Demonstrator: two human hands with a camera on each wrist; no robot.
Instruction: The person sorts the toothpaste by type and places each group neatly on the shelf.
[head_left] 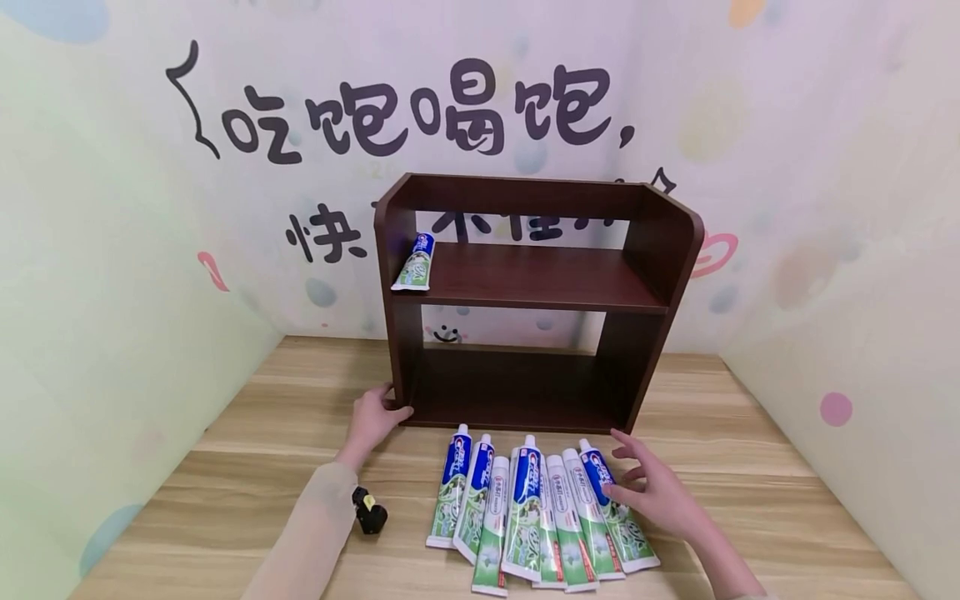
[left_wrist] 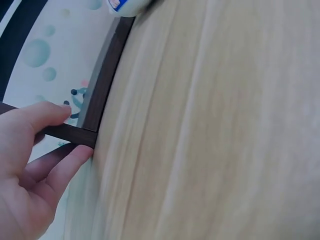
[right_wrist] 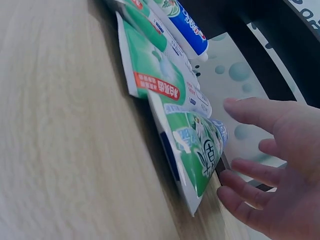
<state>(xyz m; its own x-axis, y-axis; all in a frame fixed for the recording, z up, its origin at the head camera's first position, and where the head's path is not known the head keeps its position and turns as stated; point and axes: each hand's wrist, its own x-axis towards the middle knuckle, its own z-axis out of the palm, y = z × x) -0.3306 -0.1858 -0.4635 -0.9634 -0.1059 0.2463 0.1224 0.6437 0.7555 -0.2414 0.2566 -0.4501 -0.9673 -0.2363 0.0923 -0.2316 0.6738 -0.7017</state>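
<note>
My left hand (head_left: 372, 419) grips the lower left side panel of a dark brown two-tier shelf (head_left: 525, 279). In the left wrist view, the thumb and fingers lie on either side of that panel (left_wrist: 70, 133). My right hand (head_left: 663, 492) is over the rightmost toothpaste tube (head_left: 628, 537), fingers spread and slightly bent. The right wrist view shows the hand (right_wrist: 285, 160) beside this green-and-white tube (right_wrist: 192, 142), with nothing gripped. Several more toothpaste tubes (head_left: 525, 533), blue-green or white-green, lie side by side before the shelf. One toothpaste tube (head_left: 417, 265) leans at the left of the upper tier.
The shelf stands on a wood-grain table (head_left: 247, 467). By my left wrist is a small black object (head_left: 371, 515) with a yellow mark. Behind rises a pale wall (head_left: 465, 42) with dark lettering and coloured spots; other walls flank the table.
</note>
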